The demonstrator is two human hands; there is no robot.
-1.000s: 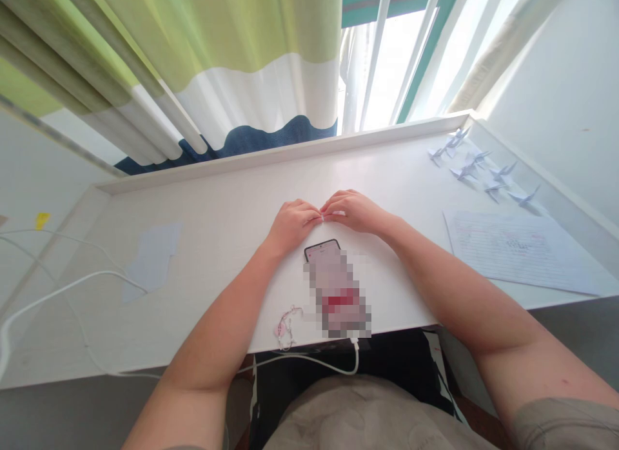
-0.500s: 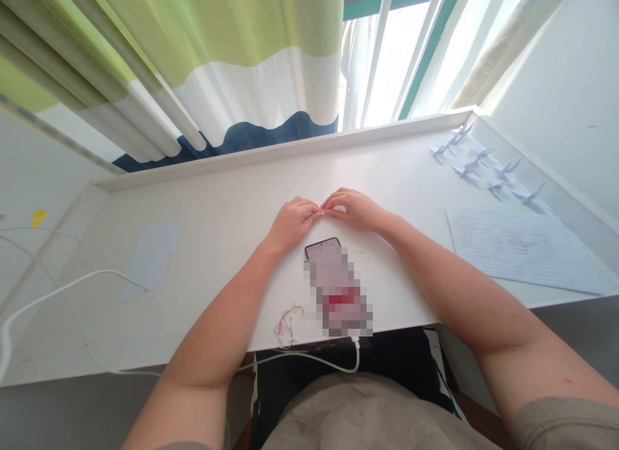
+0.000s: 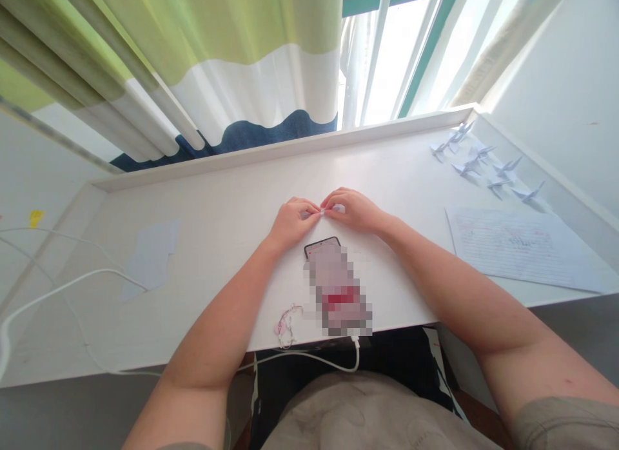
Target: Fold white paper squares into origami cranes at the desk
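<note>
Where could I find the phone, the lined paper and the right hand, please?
Phone point(image 3: 337, 283), head view: middle of its screen.
Lined paper point(image 3: 515, 248), head view: middle of the written side.
Right hand point(image 3: 356, 210), head view: back of the hand.

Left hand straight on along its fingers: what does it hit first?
The right hand, directly opposite: the left hand points at it, both pinching a small white piece between them. Whether they already touch is too small to tell, and depth there is uncertain.
</note>
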